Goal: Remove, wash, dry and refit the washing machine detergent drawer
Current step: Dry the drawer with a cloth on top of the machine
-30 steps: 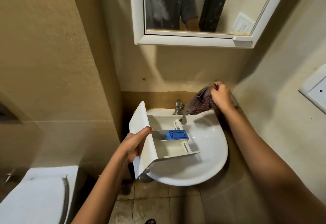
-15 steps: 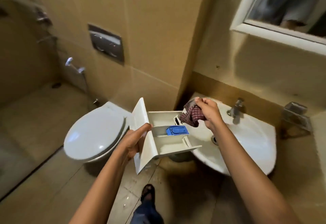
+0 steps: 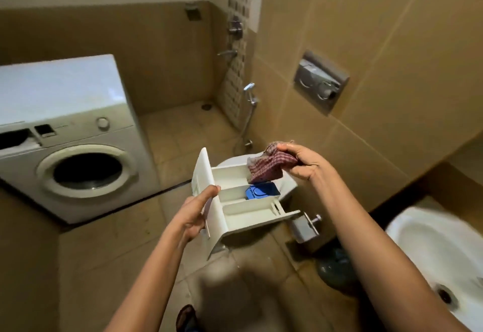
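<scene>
The white detergent drawer (image 3: 243, 202) is held level in mid-air over the floor, its front panel to the left and a blue insert (image 3: 261, 192) in the middle compartment. My left hand (image 3: 194, 213) grips the front panel, thumb over its top edge. My right hand (image 3: 303, 163) pinches a red checked cloth (image 3: 266, 166) that hangs into the drawer's far compartment. The white washing machine (image 3: 78, 149) stands at the left, with its empty drawer slot (image 3: 15, 137) dark at the top left of its panel.
A white sink (image 3: 433, 253) is at the right edge. Behind the drawer the toilet (image 3: 235, 160) is mostly hidden, with a flush plate (image 3: 320, 83) on the wall above. A paper holder (image 3: 305, 227) sits low on the wall. My foot (image 3: 187, 317) shows at the bottom.
The view has swung left from the sink to the washing machine. The drawer moved away from the basin with my left hand, and my right hand brought the cloth over the drawer.
</scene>
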`<action>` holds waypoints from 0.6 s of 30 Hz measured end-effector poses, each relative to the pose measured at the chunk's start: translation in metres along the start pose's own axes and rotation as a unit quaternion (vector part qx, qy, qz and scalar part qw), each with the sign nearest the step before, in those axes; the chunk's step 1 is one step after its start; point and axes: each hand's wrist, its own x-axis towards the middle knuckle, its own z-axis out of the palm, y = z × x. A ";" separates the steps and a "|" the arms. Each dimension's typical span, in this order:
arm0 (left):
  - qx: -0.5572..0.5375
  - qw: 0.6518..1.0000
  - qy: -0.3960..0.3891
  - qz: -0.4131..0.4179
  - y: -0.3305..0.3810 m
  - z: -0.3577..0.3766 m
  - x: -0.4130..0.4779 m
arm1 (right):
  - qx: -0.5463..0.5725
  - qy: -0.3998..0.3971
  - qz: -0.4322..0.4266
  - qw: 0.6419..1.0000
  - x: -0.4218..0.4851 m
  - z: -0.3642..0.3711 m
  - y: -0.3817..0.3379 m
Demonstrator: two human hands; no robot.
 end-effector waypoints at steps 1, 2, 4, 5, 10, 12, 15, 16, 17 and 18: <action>-0.013 1.000 0.008 0.005 0.011 -0.017 0.002 | -0.003 -0.009 0.006 1.000 0.012 0.020 0.000; -0.026 0.999 0.016 0.012 0.023 -0.034 0.005 | -0.005 -0.011 0.015 1.000 0.025 0.040 0.001; -0.044 0.998 0.033 0.029 0.044 -0.067 0.009 | -0.019 -0.006 0.030 0.999 0.050 0.078 0.004; -0.053 0.997 0.043 0.038 0.056 -0.085 0.012 | -0.029 -0.011 0.038 0.999 0.063 0.101 0.007; -0.110 0.986 0.103 0.075 0.107 -0.163 0.025 | -0.016 -0.062 0.020 0.998 0.127 0.203 0.018; -0.134 0.979 0.125 0.090 0.126 -0.192 0.030 | 0.007 -0.091 0.006 0.996 0.149 0.242 0.023; -0.157 0.972 0.143 0.105 0.153 -0.229 0.039 | 0.055 -0.131 -0.007 0.990 0.183 0.293 0.027; -0.166 0.968 0.151 0.110 0.161 -0.241 0.043 | 0.071 -0.140 -0.007 0.987 0.194 0.309 0.028; -0.175 0.965 0.160 0.116 0.170 -0.254 0.049 | 0.091 -0.149 -0.005 0.985 0.207 0.324 0.029; -0.183 0.961 0.169 0.121 0.178 -0.265 0.055 | 0.116 -0.158 0.000 0.981 0.218 0.339 0.029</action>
